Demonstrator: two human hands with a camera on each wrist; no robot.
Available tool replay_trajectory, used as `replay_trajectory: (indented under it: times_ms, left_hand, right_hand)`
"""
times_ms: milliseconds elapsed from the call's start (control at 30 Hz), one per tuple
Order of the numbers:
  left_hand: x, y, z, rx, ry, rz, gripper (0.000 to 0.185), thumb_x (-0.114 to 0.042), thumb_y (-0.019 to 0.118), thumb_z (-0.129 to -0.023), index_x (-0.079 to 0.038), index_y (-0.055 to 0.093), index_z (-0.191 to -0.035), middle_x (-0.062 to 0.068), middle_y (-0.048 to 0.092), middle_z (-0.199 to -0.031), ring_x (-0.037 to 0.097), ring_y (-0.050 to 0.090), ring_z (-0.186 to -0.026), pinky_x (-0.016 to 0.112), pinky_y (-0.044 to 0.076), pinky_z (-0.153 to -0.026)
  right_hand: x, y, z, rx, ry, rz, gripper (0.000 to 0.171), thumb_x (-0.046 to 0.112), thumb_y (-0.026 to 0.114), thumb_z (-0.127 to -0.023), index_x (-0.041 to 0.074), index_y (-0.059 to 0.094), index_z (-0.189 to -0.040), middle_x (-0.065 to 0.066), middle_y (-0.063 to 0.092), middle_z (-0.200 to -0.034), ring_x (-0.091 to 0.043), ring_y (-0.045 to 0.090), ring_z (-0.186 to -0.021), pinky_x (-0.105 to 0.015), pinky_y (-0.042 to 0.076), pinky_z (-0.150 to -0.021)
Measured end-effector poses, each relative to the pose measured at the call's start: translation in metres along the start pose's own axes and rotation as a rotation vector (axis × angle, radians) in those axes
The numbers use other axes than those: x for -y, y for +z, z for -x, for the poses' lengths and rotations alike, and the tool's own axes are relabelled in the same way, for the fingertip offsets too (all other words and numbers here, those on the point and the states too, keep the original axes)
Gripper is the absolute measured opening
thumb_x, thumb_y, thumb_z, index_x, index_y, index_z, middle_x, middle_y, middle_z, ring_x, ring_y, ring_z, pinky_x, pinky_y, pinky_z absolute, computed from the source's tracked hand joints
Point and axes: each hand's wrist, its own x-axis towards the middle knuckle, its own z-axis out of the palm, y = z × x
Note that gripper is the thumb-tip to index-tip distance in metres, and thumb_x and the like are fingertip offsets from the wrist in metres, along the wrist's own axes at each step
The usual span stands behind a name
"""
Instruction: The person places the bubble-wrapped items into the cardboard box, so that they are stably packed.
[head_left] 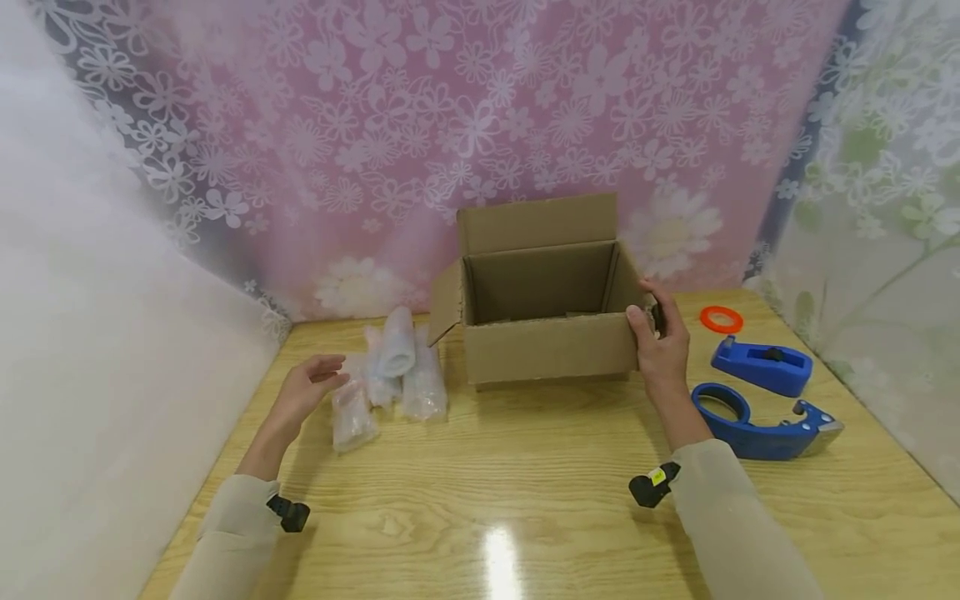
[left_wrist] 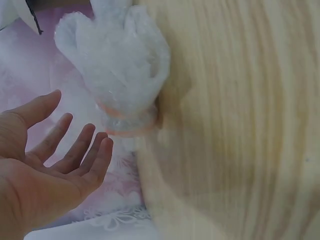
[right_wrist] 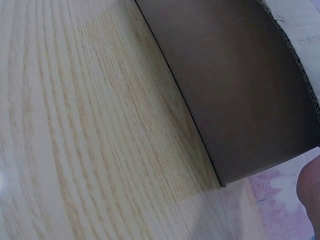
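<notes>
A cardboard box point(head_left: 555, 350) stands at the back of the table with its top open, the rear flap upright and the left flap hanging outward. My right hand point(head_left: 663, 337) grips its right end, thumb at the front corner and fingers round the side. In the right wrist view the box's brown panel point(right_wrist: 235, 90) fills the upper right. On the left, my left hand point(head_left: 303, 387) is held with loosely extended fingers and holds nothing. Right beside it lies a small bubble-wrapped bundle point(head_left: 352, 417), also seen as a wrapped bundle point(left_wrist: 120, 65) in the left wrist view.
More bubble-wrapped pieces, including a rolled one point(head_left: 397, 342), lie left of the box. To the right are an orange tape ring point(head_left: 722, 319), a blue tape dispenser point(head_left: 761, 365) and a blue tape gun point(head_left: 765, 437) with a metal end. Floral curtains border the table's back and sides.
</notes>
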Motion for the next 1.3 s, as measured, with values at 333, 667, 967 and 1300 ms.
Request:
replay_trajectory:
  times_ms: [333,667,967,1300]
  left_hand:
    - [0.015,0.005,0.003,0.057,-0.063,0.013,0.066,-0.023,0.067,-0.104,-0.003,0.038,-0.159,0.029,0.029,-0.164,0.049,0.030,-0.149,0.064,0.034,-0.117]
    - [0.011,0.019,-0.003,0.073,-0.098,-0.106,0.078,-0.027,0.073,-0.100,-0.003,0.032,-0.162,0.025,0.025,-0.167,0.049,0.024,-0.152,0.061,0.038,-0.115]
    - [0.016,0.009,-0.005,0.118,-0.033,-0.145,0.086,-0.031,0.076,-0.097,-0.004,0.029,-0.164,0.025,0.019,-0.169,0.054,0.019,-0.152,0.064,0.037,-0.115]
    - [0.021,0.008,-0.003,0.105,-0.027,-0.135,0.079,-0.031,0.072,-0.100,-0.008,0.031,-0.163,0.025,0.020,-0.170,0.056,0.021,-0.151,0.067,0.036,-0.114]
  right_hand:
    - [-0.004,-0.001,-0.002,0.006,0.032,-0.026,0.045,0.007,0.067,-0.100,0.005,0.059,-0.144,-0.001,0.052,-0.157,-0.015,0.043,-0.143,-0.025,0.037,-0.108]
    - [-0.008,-0.002,-0.004,0.006,0.041,-0.047,0.044,0.009,0.067,-0.101,0.006,0.060,-0.144,0.000,0.051,-0.157,-0.016,0.042,-0.145,-0.024,0.038,-0.107]
    - [-0.007,0.000,-0.003,0.012,0.034,-0.041,0.045,0.008,0.067,-0.100,0.006,0.060,-0.144,0.000,0.050,-0.158,-0.016,0.040,-0.148,-0.027,0.036,-0.111]
    - [0.000,0.001,-0.001,-0.002,0.023,-0.022,0.043,0.006,0.066,-0.101,0.005,0.060,-0.144,-0.004,0.053,-0.156,-0.013,0.048,-0.132,-0.022,0.038,-0.103]
